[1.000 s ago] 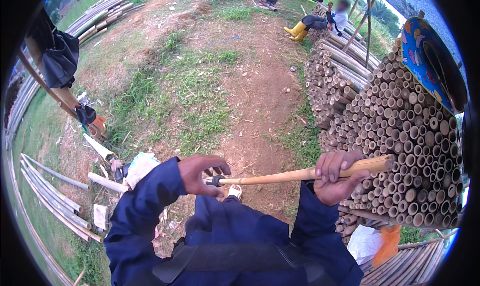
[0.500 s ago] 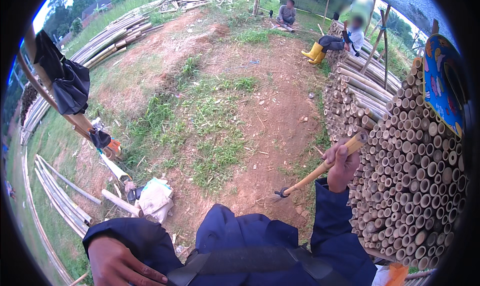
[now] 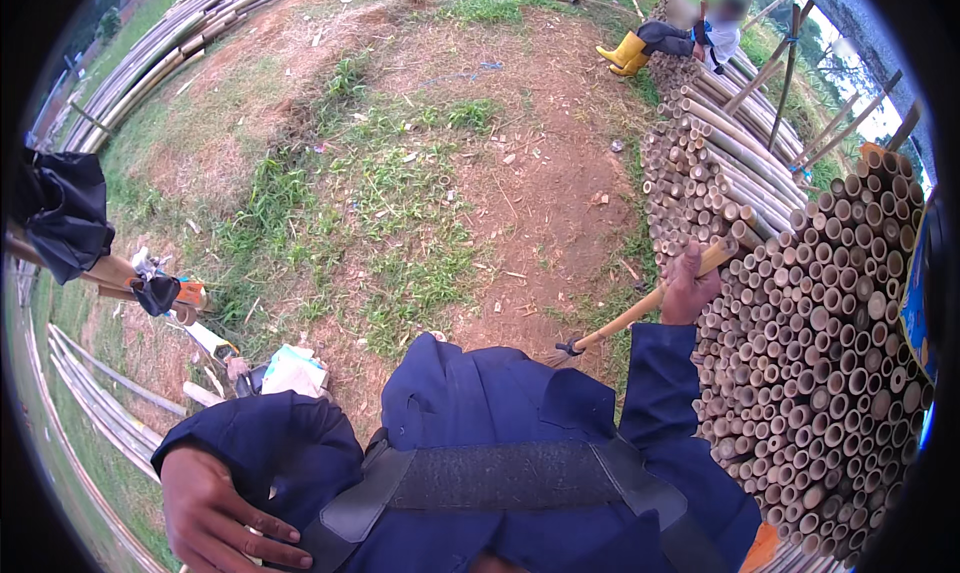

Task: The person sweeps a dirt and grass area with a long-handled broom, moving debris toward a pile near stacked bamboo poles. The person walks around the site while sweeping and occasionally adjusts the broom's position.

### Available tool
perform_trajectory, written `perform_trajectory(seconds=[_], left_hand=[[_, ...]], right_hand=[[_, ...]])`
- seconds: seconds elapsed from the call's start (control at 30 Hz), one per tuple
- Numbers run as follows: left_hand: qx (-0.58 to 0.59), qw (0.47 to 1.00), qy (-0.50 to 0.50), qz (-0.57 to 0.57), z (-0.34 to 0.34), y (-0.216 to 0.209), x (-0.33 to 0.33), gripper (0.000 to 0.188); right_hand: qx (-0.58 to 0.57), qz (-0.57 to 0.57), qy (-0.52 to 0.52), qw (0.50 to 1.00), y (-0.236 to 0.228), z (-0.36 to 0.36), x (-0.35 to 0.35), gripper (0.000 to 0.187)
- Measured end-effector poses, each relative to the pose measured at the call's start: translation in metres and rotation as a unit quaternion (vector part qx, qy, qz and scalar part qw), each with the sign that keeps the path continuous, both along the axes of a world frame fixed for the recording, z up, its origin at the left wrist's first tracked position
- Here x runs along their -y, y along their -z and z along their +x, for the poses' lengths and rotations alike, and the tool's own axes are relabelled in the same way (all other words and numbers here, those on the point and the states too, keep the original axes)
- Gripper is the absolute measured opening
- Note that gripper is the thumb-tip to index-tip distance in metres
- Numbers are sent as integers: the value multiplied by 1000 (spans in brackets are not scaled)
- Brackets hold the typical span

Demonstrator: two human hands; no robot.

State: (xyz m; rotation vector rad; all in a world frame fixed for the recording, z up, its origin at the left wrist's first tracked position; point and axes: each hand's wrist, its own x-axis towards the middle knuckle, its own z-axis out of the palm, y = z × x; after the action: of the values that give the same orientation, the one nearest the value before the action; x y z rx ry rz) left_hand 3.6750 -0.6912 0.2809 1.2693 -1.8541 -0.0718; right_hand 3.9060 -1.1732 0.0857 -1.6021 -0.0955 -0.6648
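Observation:
My right hand is closed round the upper part of a bamboo-handled broom. The handle slants down to the left, to a dark binding with thin bristles near the ground. Its thick cut end sticks out above my fist, in front of the stacked bamboo. At the lower left my left hand rests beside my body with its fingers loosely stretched and nothing visible in them. A dark strap crosses my blue clothing between the two arms.
A tall stack of cut bamboo poles rises close on my right. A person in yellow boots sits beyond it. A post with black cloth stands left, near poles on the grass. Ahead lies earth with grass.
The view has tilted downward and shifted, so the far person is mostly cut off at the top. My right hand keeps its hold on the broom; my left hand stays low.

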Motion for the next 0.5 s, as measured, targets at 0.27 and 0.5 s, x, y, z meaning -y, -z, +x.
perform_trajectory(seconds=[0.27,0.5], left_hand=[[-181,972,-129,-78,108,87,-54,27],[107,933,-281,-197,242,51,-8,17]], right_hand=[[-36,-36,56,997,22,106,-13,29],[-115,-64,58,990,48,244,-17,32]])
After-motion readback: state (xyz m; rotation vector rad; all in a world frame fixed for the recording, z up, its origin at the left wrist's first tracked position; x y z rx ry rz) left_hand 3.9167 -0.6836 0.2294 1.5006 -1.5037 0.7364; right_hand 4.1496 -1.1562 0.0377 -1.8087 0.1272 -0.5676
